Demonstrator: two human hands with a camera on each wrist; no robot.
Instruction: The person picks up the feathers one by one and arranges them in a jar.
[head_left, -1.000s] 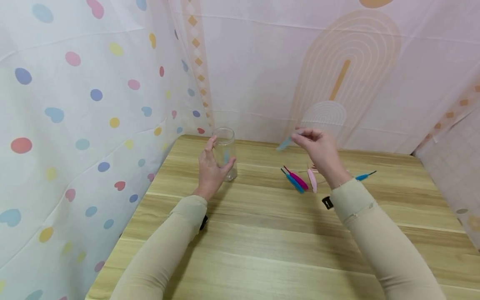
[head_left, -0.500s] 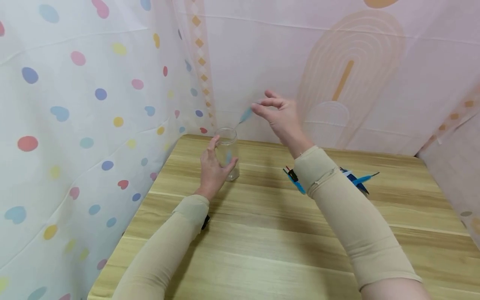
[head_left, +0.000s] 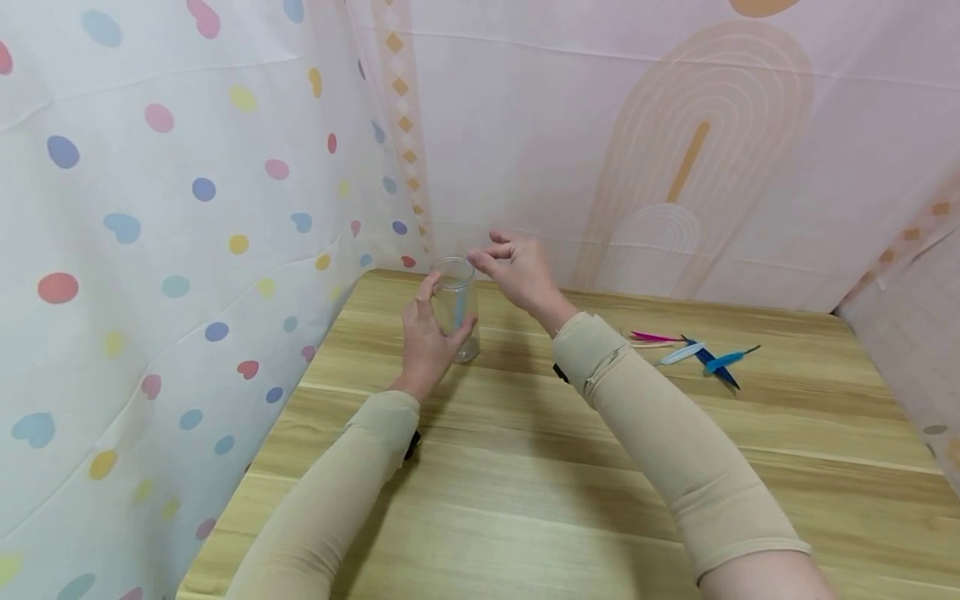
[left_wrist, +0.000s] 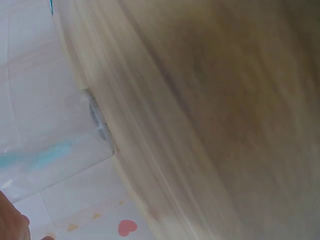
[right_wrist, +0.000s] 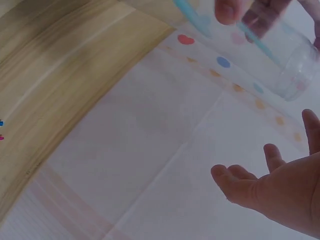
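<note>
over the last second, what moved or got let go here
The right hand carried a light blue feather from above the loose feathers leftward to the clear glass jar and let it go; the feather now stands inside the jar and the hand hovers open by the rim. The left hand stayed gripping the jar, which did not shift on the wooden table. The remaining coloured feathers still lie at the right.

A light wood-grain desk (head_left: 525, 500) carries a clear glass jar (head_left: 455, 310) standing upright near its far left corner. Well apart, toward the far right, a small cluster of feathers (head_left: 693, 352) lies flat: pink, white, dark blue and light blue.
</note>
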